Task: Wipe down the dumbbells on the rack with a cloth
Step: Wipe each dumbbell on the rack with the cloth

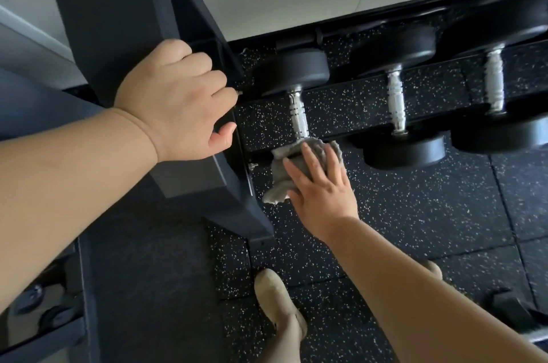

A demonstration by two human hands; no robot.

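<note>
Three black dumbbells with ribbed chrome handles lie side by side on the low rack rails. The leftmost dumbbell [298, 113] has its near head covered by a grey cloth [284, 173]. My right hand [320, 184] presses flat on that cloth, fingers spread over the hidden head. My left hand [178, 101] curls around the edge of the dark rack upright [118, 21], gripping it. The middle dumbbell [396, 101] and the right dumbbell [495, 81] sit untouched to the right.
Black speckled rubber flooring [415, 214] lies under and in front of the rack. My feet in beige shoes [275, 297] stand near the bottom centre. Another black rack frame [44, 318] sits at the lower left, and a dark object [513, 312] at the lower right.
</note>
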